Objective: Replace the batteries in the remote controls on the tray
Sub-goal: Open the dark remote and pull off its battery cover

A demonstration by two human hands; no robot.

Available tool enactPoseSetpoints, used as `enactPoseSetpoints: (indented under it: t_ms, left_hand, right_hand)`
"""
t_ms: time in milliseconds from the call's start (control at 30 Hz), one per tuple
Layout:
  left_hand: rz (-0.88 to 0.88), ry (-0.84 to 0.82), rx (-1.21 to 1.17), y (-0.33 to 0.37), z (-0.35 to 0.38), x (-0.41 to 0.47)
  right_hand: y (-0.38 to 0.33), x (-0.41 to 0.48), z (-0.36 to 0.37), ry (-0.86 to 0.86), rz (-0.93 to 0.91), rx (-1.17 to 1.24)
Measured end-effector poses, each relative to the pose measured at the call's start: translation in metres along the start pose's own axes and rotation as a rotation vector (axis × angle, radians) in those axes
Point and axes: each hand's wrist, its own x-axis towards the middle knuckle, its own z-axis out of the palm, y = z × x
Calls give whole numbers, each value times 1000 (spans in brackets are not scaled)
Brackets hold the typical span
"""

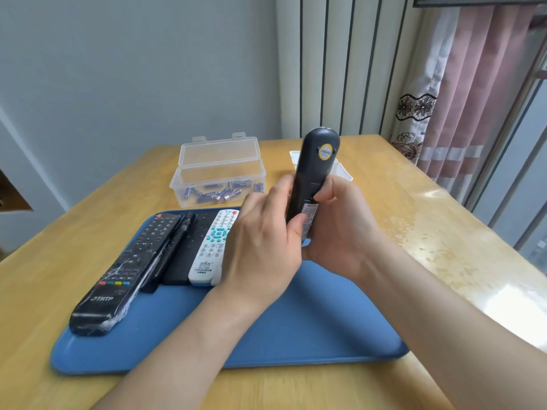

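The tray (325,335) is plain blue on a honey-yellow wooden table (444,232). The black remote (127,261) has a row of red, green, yellow and blue buttons. The white remote (211,250) has teal-green keys. The dark remote (313,173) bears a round yellow sticker (325,151). The batteries (216,194) are blue and silver, in a clear box (219,167). The curtain (473,99) is pink with white bands and black flower lace.

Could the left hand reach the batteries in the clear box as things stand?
Probably, once freed: the clear box stands open beyond the tray, batteries uncovered, but the left hand grips the dark remote.
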Motion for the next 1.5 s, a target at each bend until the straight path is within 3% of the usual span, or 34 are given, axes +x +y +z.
enactPoseSetpoints:
  t_ms: [267, 433, 533, 633, 733, 833, 900, 1000, 1167, 1267, 1367, 1500]
  left_hand:
    - [134, 20, 38, 3, -6, 0]
    - [-10, -52, -52, -2, -5, 2]
    - [-213, -51, -328, -5, -10, 8]
    - [-336, -118, -824, 3, -18, 13]
    - [-363, -338, -979, 3, -29, 16]
    - [-320, -724, -791, 1, -30, 13]
    - [-255, -859, -613, 4, -26, 7]
    - [-163, -727, -419, 6, -22, 5]
    - [-143, -346, -497, 2, -21, 9]
    - [30, -91, -243, 1, -20, 12]
    - [168, -84, -36, -6, -18, 12]
    - [189, -121, 35, -5, -14, 9]
  right_hand:
    - [3, 0, 5, 42, -65, 73]
    - [8, 3, 3, 1, -3, 46]
    - [7, 5, -3, 66, -10, 12]
    - [5, 9, -7, 207, -103, -22]
    - [2, 10, -10, 262, -156, -48]
    - [-3, 10, -14, 321, -163, -67]
    - [-6, 8, -16, 353, -162, -85]
    - [-9, 6, -15, 351, -124, -81]
    - [-8, 4, -16, 289, -102, -163]
    - [-9, 0, -11, 238, -87, -166]
    - [-7, -3, -8, 201, -101, -280]
    - [-2, -9, -7, 168, -155, -350]
